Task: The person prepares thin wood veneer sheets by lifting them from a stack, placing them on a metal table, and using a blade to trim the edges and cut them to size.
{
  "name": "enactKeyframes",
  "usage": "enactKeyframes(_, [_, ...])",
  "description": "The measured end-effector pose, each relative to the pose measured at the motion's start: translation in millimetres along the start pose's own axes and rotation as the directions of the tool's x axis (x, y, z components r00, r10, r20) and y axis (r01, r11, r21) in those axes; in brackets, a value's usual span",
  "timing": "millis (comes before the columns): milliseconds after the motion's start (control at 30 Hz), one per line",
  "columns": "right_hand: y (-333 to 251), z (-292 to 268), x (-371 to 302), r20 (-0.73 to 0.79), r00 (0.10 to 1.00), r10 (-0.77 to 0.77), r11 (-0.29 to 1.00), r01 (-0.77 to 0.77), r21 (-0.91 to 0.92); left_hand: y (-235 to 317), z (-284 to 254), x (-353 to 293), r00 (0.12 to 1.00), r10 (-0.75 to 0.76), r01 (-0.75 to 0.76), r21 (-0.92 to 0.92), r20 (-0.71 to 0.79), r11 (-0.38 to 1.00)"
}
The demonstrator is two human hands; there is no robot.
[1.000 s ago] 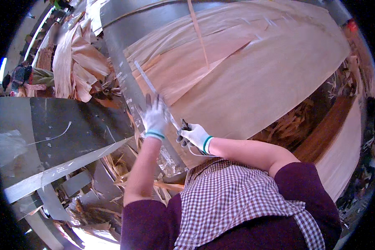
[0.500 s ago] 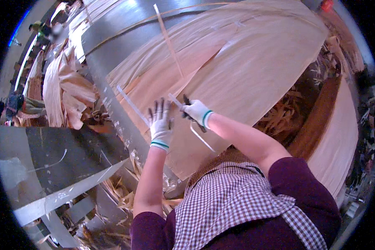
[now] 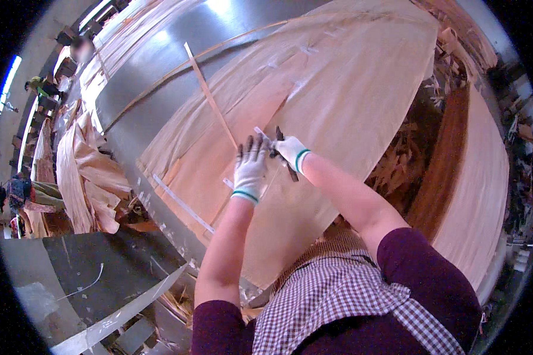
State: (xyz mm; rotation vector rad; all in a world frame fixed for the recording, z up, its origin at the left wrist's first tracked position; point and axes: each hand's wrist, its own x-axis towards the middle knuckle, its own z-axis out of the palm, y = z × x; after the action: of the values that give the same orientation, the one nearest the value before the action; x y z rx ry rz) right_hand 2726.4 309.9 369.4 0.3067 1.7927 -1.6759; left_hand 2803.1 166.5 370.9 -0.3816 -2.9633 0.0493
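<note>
A broad sheet of pale wood veneer (image 3: 337,118) lies on the table, with a pinker veneer piece (image 3: 260,100) along its left side. My left hand (image 3: 251,167), in a white glove with dark fingertips, lies flat on the veneer, fingers stretched out. Close to its fingertips, my gloved right hand (image 3: 291,151) is closed round a slim dark tool (image 3: 294,173) whose exact kind I cannot make out. A short white tape strip (image 3: 260,132) shows just beyond both hands. One more tape strip (image 3: 183,203) runs along the veneer's left part.
A narrow wooden strip (image 3: 210,97) lies across the veneer beyond my left hand. Brown veneer scraps (image 3: 400,157) and a curved veneer stack (image 3: 477,195) are at the right. Crumpled veneer sheets (image 3: 89,177) hang at the left, near a dark lower table (image 3: 118,266). People are farther off at left.
My left hand has moved right and forward, close to my right hand. A tape strip now lies near the left wrist. The white strip that hung below my right hand is out of sight.
</note>
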Motion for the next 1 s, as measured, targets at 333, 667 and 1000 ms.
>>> enactKeyframes(333, [-54.1,-20.3,11.4,0.131,0.957,-0.26,0.859,0.291,-0.422,-69.4,2.7,33.3,0.947,-0.088,0.201,-0.356,0.31,0.913])
enactKeyframes(667, [-66.3,161.0,112.6,0.179,0.984,0.012,0.953,0.043,-0.299,-150.1,27.7,0.0,0.886,-0.429,0.384,-0.24,-0.178,0.892])
enactKeyframes(1000, [-60.9,80.5,86.9,0.234,0.65,-0.723,0.194,0.516,-0.835,-158.3,31.9,-8.8,0.966,-0.228,0.215,-0.115,-0.12,0.97])
